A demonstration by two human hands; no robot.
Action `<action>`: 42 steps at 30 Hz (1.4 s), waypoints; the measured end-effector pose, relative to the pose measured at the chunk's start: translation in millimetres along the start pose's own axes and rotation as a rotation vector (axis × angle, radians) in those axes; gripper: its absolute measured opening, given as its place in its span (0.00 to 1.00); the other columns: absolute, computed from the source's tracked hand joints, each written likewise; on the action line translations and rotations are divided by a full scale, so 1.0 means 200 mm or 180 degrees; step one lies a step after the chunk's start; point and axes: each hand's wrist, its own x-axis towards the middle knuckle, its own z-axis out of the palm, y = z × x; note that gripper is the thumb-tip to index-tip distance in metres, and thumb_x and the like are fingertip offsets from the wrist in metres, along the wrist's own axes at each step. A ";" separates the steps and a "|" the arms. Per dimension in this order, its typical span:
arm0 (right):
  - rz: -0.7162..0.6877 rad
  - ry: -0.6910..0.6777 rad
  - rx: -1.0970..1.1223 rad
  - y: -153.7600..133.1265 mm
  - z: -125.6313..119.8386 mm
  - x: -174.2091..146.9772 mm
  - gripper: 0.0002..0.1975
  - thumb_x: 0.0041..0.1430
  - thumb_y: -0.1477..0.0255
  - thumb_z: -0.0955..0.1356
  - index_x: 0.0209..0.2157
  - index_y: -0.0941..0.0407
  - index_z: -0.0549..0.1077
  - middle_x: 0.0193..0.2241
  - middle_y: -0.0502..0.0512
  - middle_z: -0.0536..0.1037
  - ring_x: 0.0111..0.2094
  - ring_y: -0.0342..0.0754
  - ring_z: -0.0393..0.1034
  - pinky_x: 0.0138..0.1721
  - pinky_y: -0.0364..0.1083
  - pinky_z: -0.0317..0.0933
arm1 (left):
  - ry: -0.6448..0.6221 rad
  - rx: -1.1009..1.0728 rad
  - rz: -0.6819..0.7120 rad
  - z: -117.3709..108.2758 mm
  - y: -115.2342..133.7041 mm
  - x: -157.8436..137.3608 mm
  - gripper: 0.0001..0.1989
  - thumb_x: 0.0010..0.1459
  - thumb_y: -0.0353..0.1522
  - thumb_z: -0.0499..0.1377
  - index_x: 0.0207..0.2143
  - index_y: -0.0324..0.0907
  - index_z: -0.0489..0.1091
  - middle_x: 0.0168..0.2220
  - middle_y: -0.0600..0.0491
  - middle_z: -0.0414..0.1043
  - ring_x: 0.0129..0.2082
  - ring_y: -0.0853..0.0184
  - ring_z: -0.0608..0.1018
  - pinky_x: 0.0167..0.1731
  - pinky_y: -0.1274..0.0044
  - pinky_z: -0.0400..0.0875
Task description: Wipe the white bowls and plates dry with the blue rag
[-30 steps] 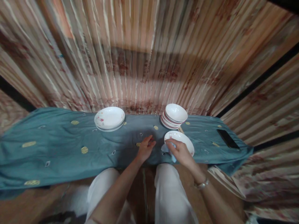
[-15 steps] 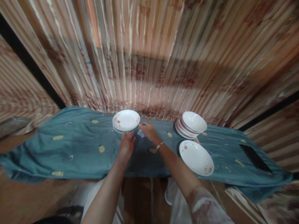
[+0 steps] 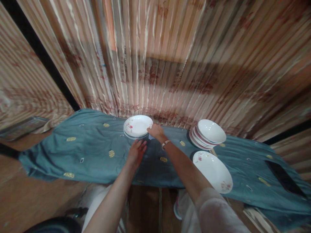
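Observation:
A small stack of white plates (image 3: 139, 125) with pink flower decoration lies near the back of the cloth-covered table. My right hand (image 3: 156, 132), a bracelet at its wrist, pinches the right rim of the top plate. Just in front of the stack is my left hand (image 3: 138, 151), open, its fingers slightly apart and holding nothing. Under my right hand shows a small pale patch that I cannot make out.
To the right stands a stack of white bowls (image 3: 211, 132) with red bands. A large oval dish (image 3: 213, 171) lies in front of it. Farther right is a flat black object (image 3: 285, 178). Teal cloth (image 3: 94, 161) covers the table; a striped curtain (image 3: 155, 74) hangs behind.
My right hand has moved up onto the top plate's rim and closed there. My left hand has drawn slightly back from the stack's front edge. The view has shifted a little left.

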 end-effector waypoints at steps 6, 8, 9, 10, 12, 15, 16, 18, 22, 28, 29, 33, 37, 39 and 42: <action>0.0213 0.0485 0.0472 0.09 -0.05 -0.10 0.16 0.59 0.71 0.62 0.41 0.63 0.78 0.39 0.64 0.81 0.43 0.53 0.75 0.42 0.44 0.64 | -0.0134 -0.0389 -0.0396 0.06 0.04 -0.06 0.03 0.58 0.32 0.60 0.35 0.42 0.70 0.45 0.45 0.76 0.48 0.61 0.78 0.50 0.70 0.69; 0.0224 0.0658 0.0679 0.15 -0.04 -0.17 0.15 0.58 0.71 0.62 0.40 0.61 0.77 0.37 0.59 0.81 0.39 0.49 0.74 0.40 0.43 0.64 | -0.0235 -0.0423 -0.0392 0.08 0.03 -0.07 0.05 0.58 0.34 0.60 0.36 0.42 0.71 0.45 0.46 0.76 0.47 0.62 0.78 0.51 0.70 0.68; 0.0235 0.0743 0.0783 0.18 -0.03 -0.22 0.15 0.58 0.71 0.61 0.40 0.59 0.77 0.36 0.57 0.81 0.37 0.48 0.74 0.39 0.43 0.64 | -0.0295 -0.0427 -0.0374 0.08 0.03 -0.08 0.06 0.57 0.34 0.61 0.37 0.42 0.72 0.44 0.47 0.76 0.46 0.62 0.79 0.52 0.70 0.68; 0.0254 0.0826 0.0880 0.22 -0.01 -0.27 0.15 0.57 0.71 0.61 0.39 0.58 0.77 0.34 0.55 0.81 0.36 0.47 0.73 0.37 0.43 0.64 | -0.0347 -0.0422 -0.0352 0.08 0.02 -0.09 0.06 0.57 0.34 0.62 0.37 0.42 0.73 0.44 0.48 0.77 0.45 0.63 0.79 0.51 0.70 0.69; 0.0322 0.0967 0.1056 0.29 0.03 -0.37 0.14 0.57 0.69 0.61 0.36 0.58 0.76 0.31 0.54 0.80 0.31 0.47 0.71 0.33 0.43 0.63 | -0.0430 -0.0392 -0.0305 0.08 0.01 -0.11 0.05 0.54 0.32 0.64 0.34 0.42 0.74 0.41 0.50 0.78 0.42 0.65 0.80 0.51 0.70 0.70; 0.0354 0.1207 0.1603 0.40 0.10 -0.51 0.13 0.56 0.66 0.61 0.31 0.58 0.74 0.26 0.52 0.77 0.26 0.46 0.68 0.28 0.42 0.61 | -0.0533 -0.0288 -0.0284 0.07 -0.02 -0.15 0.05 0.48 0.28 0.67 0.30 0.40 0.74 0.37 0.52 0.79 0.38 0.66 0.80 0.49 0.69 0.72; 0.0329 0.1286 0.1876 0.43 0.12 -0.55 0.13 0.55 0.65 0.61 0.31 0.57 0.74 0.25 0.52 0.77 0.26 0.45 0.68 0.28 0.42 0.61 | -0.0569 -0.0245 -0.0302 0.07 -0.04 -0.16 0.07 0.47 0.28 0.68 0.29 0.40 0.73 0.37 0.52 0.79 0.38 0.65 0.80 0.49 0.67 0.72; 0.0297 0.1388 0.2324 0.47 0.17 -0.61 0.13 0.54 0.64 0.62 0.30 0.57 0.73 0.26 0.52 0.77 0.27 0.45 0.68 0.29 0.42 0.61 | -0.0615 -0.0165 -0.0341 0.07 -0.07 -0.19 0.09 0.45 0.29 0.69 0.29 0.40 0.73 0.37 0.53 0.79 0.38 0.65 0.80 0.49 0.65 0.72; 0.0459 0.1344 0.2568 0.52 0.23 -0.69 0.15 0.54 0.61 0.63 0.31 0.57 0.74 0.27 0.52 0.77 0.29 0.46 0.70 0.30 0.43 0.62 | -0.0568 0.0024 -0.0337 0.08 -0.12 -0.21 0.14 0.40 0.31 0.71 0.30 0.40 0.73 0.35 0.54 0.79 0.35 0.65 0.79 0.48 0.63 0.73; 0.0190 0.0351 0.1469 0.62 0.09 -0.80 0.24 0.59 0.53 0.62 0.17 0.55 0.69 0.17 0.49 0.71 0.24 0.46 0.69 0.28 0.42 0.57 | -0.0305 0.0545 0.0012 0.06 -0.10 -0.21 0.17 0.34 0.36 0.72 0.27 0.40 0.72 0.29 0.55 0.76 0.30 0.68 0.76 0.34 0.73 0.76; 0.0185 0.0381 0.1332 0.64 0.05 -0.81 0.26 0.60 0.52 0.62 0.16 0.54 0.68 0.16 0.50 0.70 0.23 0.46 0.69 0.28 0.42 0.57 | -0.0274 0.0670 0.0062 0.05 -0.09 -0.20 0.18 0.33 0.37 0.72 0.27 0.40 0.73 0.29 0.54 0.76 0.30 0.68 0.76 0.32 0.75 0.75; 0.0290 0.1246 0.1500 0.68 -0.04 -0.82 0.24 0.64 0.53 0.58 0.38 0.56 0.76 0.32 0.56 0.80 0.34 0.49 0.74 0.37 0.46 0.64 | -0.0290 0.1174 0.0130 0.05 -0.06 -0.20 0.23 0.31 0.42 0.72 0.30 0.39 0.75 0.30 0.52 0.77 0.29 0.67 0.76 0.27 0.78 0.73; -0.0297 0.1280 0.1402 0.63 0.06 -0.79 0.27 0.64 0.59 0.61 0.59 0.59 0.64 0.58 0.65 0.69 0.58 0.55 0.64 0.57 0.55 0.60 | -0.0354 0.1499 0.0176 0.06 -0.08 -0.21 0.33 0.33 0.46 0.71 0.43 0.37 0.75 0.30 0.51 0.77 0.27 0.66 0.76 0.24 0.78 0.72; -0.0640 0.0890 0.1056 0.60 0.12 -0.80 0.27 0.63 0.64 0.62 0.61 0.61 0.62 0.62 0.68 0.64 0.64 0.57 0.56 0.61 0.57 0.55 | -0.0429 0.1656 0.0301 0.05 -0.09 -0.20 0.41 0.37 0.48 0.70 0.54 0.39 0.70 0.34 0.50 0.78 0.28 0.65 0.77 0.25 0.77 0.72; -0.0781 0.0873 0.0507 0.57 0.14 -0.83 0.23 0.65 0.69 0.62 0.60 0.60 0.64 0.63 0.67 0.62 0.64 0.58 0.53 0.63 0.59 0.52 | -0.0572 0.1927 0.0537 0.02 -0.11 -0.17 0.43 0.43 0.51 0.66 0.59 0.40 0.65 0.41 0.47 0.79 0.36 0.59 0.79 0.32 0.73 0.75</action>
